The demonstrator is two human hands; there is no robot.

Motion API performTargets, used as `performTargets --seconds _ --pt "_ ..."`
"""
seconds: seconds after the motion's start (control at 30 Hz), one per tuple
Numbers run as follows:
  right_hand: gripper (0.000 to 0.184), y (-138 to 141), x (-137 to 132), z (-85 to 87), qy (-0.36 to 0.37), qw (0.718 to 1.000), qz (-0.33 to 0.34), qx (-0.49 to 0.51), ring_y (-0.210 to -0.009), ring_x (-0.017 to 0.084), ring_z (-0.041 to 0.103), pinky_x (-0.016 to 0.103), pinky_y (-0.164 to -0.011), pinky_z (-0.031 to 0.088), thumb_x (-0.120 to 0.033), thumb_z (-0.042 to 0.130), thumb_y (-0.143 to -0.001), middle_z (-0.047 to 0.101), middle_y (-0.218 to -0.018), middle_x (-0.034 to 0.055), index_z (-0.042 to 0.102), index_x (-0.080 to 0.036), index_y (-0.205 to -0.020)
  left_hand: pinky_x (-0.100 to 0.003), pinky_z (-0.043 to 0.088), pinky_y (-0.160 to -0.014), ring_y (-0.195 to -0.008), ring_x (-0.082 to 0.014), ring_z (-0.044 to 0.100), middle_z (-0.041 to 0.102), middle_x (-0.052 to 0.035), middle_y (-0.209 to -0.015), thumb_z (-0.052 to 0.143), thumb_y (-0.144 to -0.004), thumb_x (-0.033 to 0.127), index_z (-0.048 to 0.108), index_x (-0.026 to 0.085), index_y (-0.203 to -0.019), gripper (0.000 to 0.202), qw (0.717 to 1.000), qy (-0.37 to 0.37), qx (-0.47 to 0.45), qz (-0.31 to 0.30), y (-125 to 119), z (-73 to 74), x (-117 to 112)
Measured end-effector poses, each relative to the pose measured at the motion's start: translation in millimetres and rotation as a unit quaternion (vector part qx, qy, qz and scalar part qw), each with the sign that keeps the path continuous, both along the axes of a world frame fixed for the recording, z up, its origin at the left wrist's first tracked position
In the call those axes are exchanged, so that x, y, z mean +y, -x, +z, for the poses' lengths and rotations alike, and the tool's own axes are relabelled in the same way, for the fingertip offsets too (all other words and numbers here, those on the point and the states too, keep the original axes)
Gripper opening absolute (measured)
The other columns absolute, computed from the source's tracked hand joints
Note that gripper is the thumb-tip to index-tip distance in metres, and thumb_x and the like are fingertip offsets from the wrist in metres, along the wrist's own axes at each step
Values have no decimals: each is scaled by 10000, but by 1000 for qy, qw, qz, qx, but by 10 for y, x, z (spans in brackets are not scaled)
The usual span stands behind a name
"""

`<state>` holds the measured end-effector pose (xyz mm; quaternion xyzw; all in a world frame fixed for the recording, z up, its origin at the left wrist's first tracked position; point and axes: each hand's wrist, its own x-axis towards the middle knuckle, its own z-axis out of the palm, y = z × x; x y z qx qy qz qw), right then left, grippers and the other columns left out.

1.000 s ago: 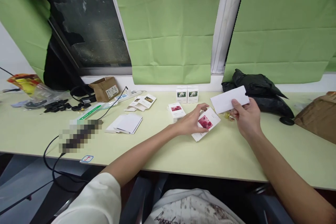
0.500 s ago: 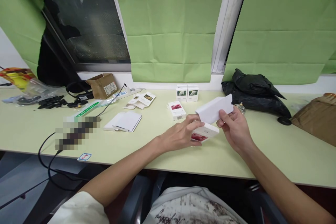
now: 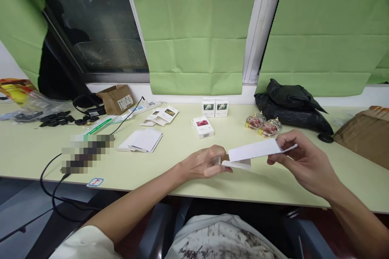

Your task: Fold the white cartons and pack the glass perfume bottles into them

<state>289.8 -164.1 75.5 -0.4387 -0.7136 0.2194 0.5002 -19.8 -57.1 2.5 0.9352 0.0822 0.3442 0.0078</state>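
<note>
Between thumb and fingers, my left hand (image 3: 209, 162) grips a small white cardboard box (image 3: 241, 164) whose near end stands open. My right hand (image 3: 299, 156) pinches a folded white card insert (image 3: 253, 149) by its bent right end. The insert's left end lies at the mouth of the box; how far it reaches inside I cannot tell. Beyond my hands a closed white box (image 3: 203, 127) with a red picture lies on the table. Two white boxes (image 3: 215, 107) with white-flower pictures stand side by side behind it.
Two round ornaments (image 3: 263, 124) with gold parts sit before black plastic bags (image 3: 290, 103). Folded white cards (image 3: 141, 141) and flattened cartons (image 3: 161, 115) lie to the left. A brown cardboard box (image 3: 117, 99) stands at the back; another brown carton (image 3: 364, 135) is far right.
The box in my left hand has turned, so its printed face no longer shows. My right hand has moved right and lower with the insert, now lying flatter, uncovering the ornaments.
</note>
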Motion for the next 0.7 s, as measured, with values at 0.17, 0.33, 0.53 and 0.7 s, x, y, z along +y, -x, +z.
performTargets --seconds 0.17,0.33,0.53,0.7 --pt "70 -35 -121 58 -54 993 -28 -102 -766 156 662 269 -650 553 -280 682 -973 627 -923 0 624 -277 -1011 -328 634 -801 -1146 -237 668 597 -125 -1165 615 -952 102 527 216 -1107 211 990 -116 -71 -47 30 -50 17" --pt "88 28 -196 -4 -43 996 -33 -76 -777 175 700 285 -665 591 -286 676 -980 646 -931 7 624 -276 -1050 -341 626 -828 -1123 -209 648 594 -117 -1223 588 -935 80 519 235 -1112 246 995 -86 -47 2 29 -97 16" --pt "157 148 -147 -94 -63 992 -70 -78 -781 199 726 281 -581 609 -341 705 -967 676 -926 17 610 -289 -1081 -330 619 -824 -1036 -203 683 643 -103 -1192 520 -921 90 539 213 -1080 202 995 90 -26 13 10 -40 -10" --pt "143 290 -64 -137 -102 991 -60 -66 -744 191 713 349 -676 637 -319 686 -985 666 -935 21 594 -293 -1092 -289 627 -742 -1027 -203 671 576 -94 -1198 616 -915 68 586 221 -1047 204 991 -113 -70 -2 10 25 31"
